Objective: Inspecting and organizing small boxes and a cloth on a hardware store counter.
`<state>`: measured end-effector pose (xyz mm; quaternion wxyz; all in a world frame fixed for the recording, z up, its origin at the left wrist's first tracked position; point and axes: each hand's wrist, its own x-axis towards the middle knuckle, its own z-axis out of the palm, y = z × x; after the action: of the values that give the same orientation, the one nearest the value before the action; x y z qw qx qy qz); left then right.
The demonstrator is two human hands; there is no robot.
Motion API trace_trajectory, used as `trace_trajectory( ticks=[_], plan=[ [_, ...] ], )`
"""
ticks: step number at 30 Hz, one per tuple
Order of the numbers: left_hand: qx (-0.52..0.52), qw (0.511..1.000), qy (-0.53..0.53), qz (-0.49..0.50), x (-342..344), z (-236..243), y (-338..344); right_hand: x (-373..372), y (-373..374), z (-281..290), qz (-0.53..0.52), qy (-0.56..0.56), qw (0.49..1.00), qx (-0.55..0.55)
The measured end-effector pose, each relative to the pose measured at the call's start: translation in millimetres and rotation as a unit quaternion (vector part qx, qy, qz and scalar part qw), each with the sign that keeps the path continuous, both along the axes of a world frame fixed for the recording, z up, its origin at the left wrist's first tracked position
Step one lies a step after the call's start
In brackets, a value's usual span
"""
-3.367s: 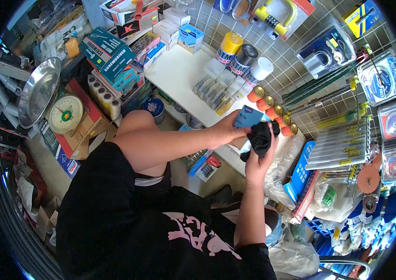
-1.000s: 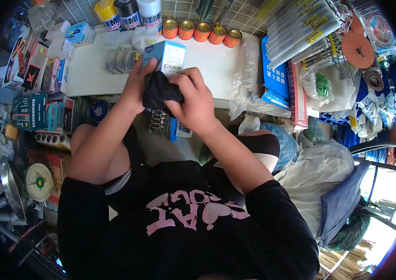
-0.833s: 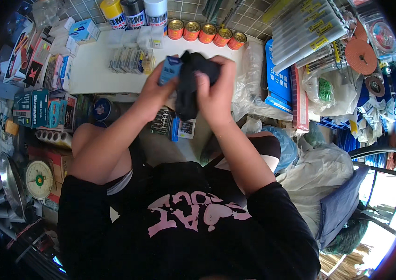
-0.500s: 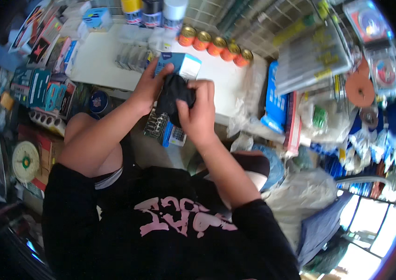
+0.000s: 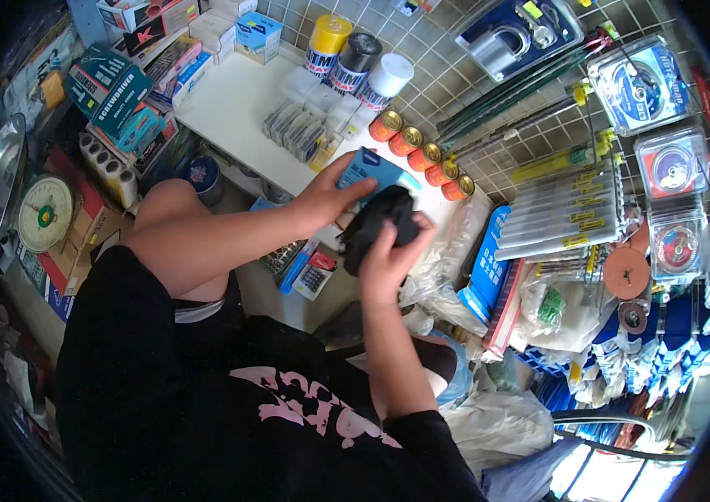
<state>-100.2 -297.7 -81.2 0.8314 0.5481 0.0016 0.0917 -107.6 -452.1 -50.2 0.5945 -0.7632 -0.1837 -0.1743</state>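
Observation:
My left hand (image 5: pixel 325 202) holds a blue and white cardboard box (image 5: pixel 361 170), its fingers around the box's left side and the thumb across the front. In my right hand (image 5: pixel 391 263) is a crumpled black cloth (image 5: pixel 371 224), pressed against the lower part of the box. The cloth hides that part of the box. Both hands are above the near edge of a white shelf (image 5: pixel 225 113). Behind the box stand several small orange cans (image 5: pixel 422 156) in a row, and a stack of clear packets (image 5: pixel 294 130) lies to its left.
Three spray cans (image 5: pixel 328 43) stand at the back against a tiled wall. Boxes (image 5: pixel 108 88) crowd the left, above a dial scale (image 5: pixel 45 213). Cutting discs in cases (image 5: pixel 641 86) and rods (image 5: pixel 564 213) hang at right. Below the hands are a calculator (image 5: pixel 315 276) and plastic bags (image 5: pixel 443 272).
The whole view has turned, so the shelf now slants and more of the right-hand wall shows. My hands keep hold of the box and cloth, and more of the box's blue face shows.

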Motion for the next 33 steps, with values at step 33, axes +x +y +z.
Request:
trace_trajectory(
  ticks=[33],
  plan=[
    [0.123,0.977,-0.049,-0.168,-11.5,34.1,16.1,-5.6,-13.2,10.9,0.112,-0.025,0.993,0.017]
  ],
)
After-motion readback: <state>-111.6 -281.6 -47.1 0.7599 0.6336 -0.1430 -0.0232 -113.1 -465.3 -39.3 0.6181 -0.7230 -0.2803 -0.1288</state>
